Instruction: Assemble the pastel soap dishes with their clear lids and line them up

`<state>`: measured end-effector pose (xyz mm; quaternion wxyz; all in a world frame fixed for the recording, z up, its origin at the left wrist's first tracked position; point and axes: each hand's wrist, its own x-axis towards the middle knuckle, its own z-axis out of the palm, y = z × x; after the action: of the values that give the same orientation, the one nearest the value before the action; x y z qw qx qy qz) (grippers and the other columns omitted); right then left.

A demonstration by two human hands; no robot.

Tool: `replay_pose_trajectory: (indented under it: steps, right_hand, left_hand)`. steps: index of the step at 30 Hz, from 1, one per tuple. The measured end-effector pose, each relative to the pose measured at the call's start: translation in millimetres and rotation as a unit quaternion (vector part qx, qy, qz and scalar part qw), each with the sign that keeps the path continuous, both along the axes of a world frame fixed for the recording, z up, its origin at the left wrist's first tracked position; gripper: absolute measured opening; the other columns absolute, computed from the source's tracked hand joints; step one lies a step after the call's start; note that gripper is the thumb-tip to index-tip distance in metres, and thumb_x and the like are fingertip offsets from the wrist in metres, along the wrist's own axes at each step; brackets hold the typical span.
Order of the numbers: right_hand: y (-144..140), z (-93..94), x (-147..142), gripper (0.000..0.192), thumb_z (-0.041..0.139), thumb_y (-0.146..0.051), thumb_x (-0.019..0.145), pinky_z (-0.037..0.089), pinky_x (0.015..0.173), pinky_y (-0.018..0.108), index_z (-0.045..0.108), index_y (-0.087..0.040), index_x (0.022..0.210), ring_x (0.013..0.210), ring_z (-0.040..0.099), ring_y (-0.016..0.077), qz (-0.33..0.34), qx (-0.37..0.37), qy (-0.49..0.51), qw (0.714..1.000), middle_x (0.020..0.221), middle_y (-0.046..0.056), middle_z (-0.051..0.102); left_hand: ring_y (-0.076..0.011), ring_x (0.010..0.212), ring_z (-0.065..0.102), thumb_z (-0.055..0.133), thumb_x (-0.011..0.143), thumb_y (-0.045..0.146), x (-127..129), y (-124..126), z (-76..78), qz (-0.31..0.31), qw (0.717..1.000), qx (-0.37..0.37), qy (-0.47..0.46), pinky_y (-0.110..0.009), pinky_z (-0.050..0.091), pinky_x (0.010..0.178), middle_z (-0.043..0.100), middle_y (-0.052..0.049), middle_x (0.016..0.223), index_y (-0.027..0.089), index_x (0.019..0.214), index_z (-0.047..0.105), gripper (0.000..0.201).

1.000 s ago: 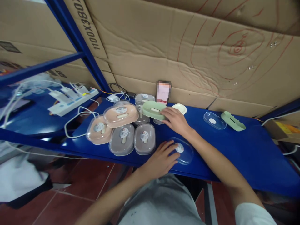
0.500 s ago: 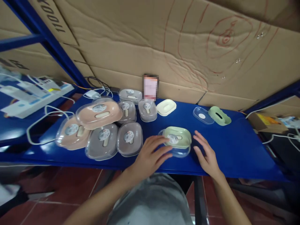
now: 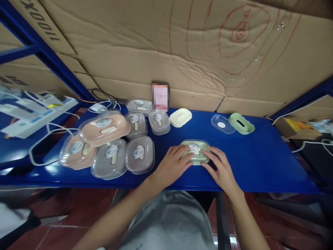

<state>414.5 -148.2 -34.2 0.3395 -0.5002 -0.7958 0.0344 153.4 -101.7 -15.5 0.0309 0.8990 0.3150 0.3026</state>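
A pale green soap box [image 3: 198, 160] with a clear lid and a round label lies on the table near its front edge. My left hand [image 3: 173, 164] is on its left side, fingers curved over the lid. On the right side, my right hand [image 3: 220, 167] holds the lid's edge with bent fingers. The lid now sits squarely over the green base. Left of my hands, a grey lidded soap box [image 3: 140, 154] lies closest.
Several grey and peach lidded boxes [image 3: 104, 128] are gathered at the left, some stacked. Behind are a cream dish [image 3: 180, 117] and a propped phone-like screen [image 3: 160, 97]. A clear lid [image 3: 222, 124] touches a green slotted tray [image 3: 241, 123]. A power strip [image 3: 39, 116] and cables lie left.
The clear lid has shifted from lying offset toward me to sitting over the green base. My right hand has moved left onto the box. The camera view has shifted slightly.
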Motion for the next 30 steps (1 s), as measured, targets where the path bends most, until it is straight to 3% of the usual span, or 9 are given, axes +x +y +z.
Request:
replay_pose_trajectory:
  steps: [6, 11, 14, 17, 19, 24, 30]
  right_hand:
    - [-9.1, -2.5, -2.1, 0.074, 0.070, -0.023, 0.103, 0.056, 0.116, 0.058, 0.039, -0.041, 0.168, 0.146, 0.056, 0.0347, 0.003, 0.038, -0.086, 0.996, 0.152, 0.014, 0.057]
    - [-10.6, -4.6, -1.1, 0.075, 0.068, -0.024, 0.104, 0.055, 0.117, 0.059, 0.036, -0.044, 0.168, 0.149, 0.053, 0.0352, -0.007, 0.030, -0.070, 0.997, 0.151, 0.013, 0.055]
    - [1.5, -3.2, 2.5, 0.073, 0.069, -0.033, 0.104, 0.056, 0.117, 0.058, 0.036, -0.044, 0.168, 0.155, 0.046, 0.0364, 0.022, -0.019, -0.033, 0.999, 0.149, 0.012, 0.052]
    - [22.1, 2.6, 2.3, 0.062, 0.066, -0.034, 0.106, 0.059, 0.115, 0.052, 0.045, -0.046, 0.163, 0.149, 0.054, 0.0325, 0.041, -0.037, -0.011, 0.998, 0.153, 0.010, 0.049]
    - [37.2, 9.9, -3.3, 0.059, 0.067, -0.033, 0.105, 0.060, 0.114, 0.049, 0.050, -0.047, 0.160, 0.142, 0.059, 0.0299, 0.041, -0.010, 0.000, 0.999, 0.152, 0.008, 0.051]
    - [81.7, 35.2, -47.7, 0.058, 0.072, -0.036, 0.102, 0.056, 0.117, 0.050, 0.054, -0.045, 0.157, 0.138, 0.061, 0.0290, 0.032, 0.081, 0.034, 0.996, 0.146, 0.008, 0.054]
    - [144.7, 44.4, -134.5, 0.051, 0.061, -0.044, 0.107, 0.054, 0.118, 0.051, 0.058, -0.036, 0.157, 0.144, 0.057, 0.0319, 0.039, 0.016, -0.010, 0.999, 0.153, 0.011, 0.053]
  left_hand:
    - [-0.0300, 0.121, 0.068, 0.064, 0.107, 0.025, -4.5, -9.2, 2.0, 0.001, 0.998, 0.037, 0.060, -0.045, 0.057, 0.095, 0.070, -0.013, 0.133, 0.018, 0.131, 0.065, 0.025]
    - [-0.0293, 0.125, 0.067, 0.057, 0.107, 0.014, -4.9, -10.6, -0.5, -0.007, 0.998, 0.025, 0.055, -0.044, 0.059, 0.096, 0.068, -0.014, 0.137, 0.018, 0.137, 0.064, 0.031]
    - [-0.0304, 0.130, 0.065, 0.055, 0.107, 0.014, -7.7, -17.5, 2.8, -0.012, 0.999, 0.011, 0.027, -0.048, 0.058, 0.105, 0.064, -0.016, 0.141, 0.018, 0.139, 0.064, 0.033]
    - [-0.0316, 0.140, 0.058, 0.054, 0.107, 0.017, -19.0, -33.8, 2.4, -0.029, 0.999, 0.018, 0.016, -0.053, 0.053, 0.115, 0.057, -0.017, 0.151, 0.021, 0.144, 0.061, 0.037]
    - [-0.0320, 0.142, 0.056, 0.055, 0.106, 0.018, -30.1, -45.5, -2.9, -0.042, 0.999, 0.020, 0.018, -0.053, 0.053, 0.115, 0.056, -0.017, 0.153, 0.021, 0.143, 0.061, 0.037]
    - [-0.0318, 0.134, 0.059, 0.059, 0.105, 0.018, -45.5, -57.7, -21.1, -0.019, 0.999, -0.019, 0.028, -0.051, 0.055, 0.110, 0.060, -0.016, 0.146, 0.019, 0.131, 0.067, 0.028]
    - [-0.0314, 0.128, 0.064, 0.061, 0.106, 0.027, -36.7, -54.9, -25.9, 0.014, 0.997, -0.042, 0.065, -0.048, 0.054, 0.108, 0.064, -0.015, 0.142, 0.017, 0.129, 0.069, 0.027]
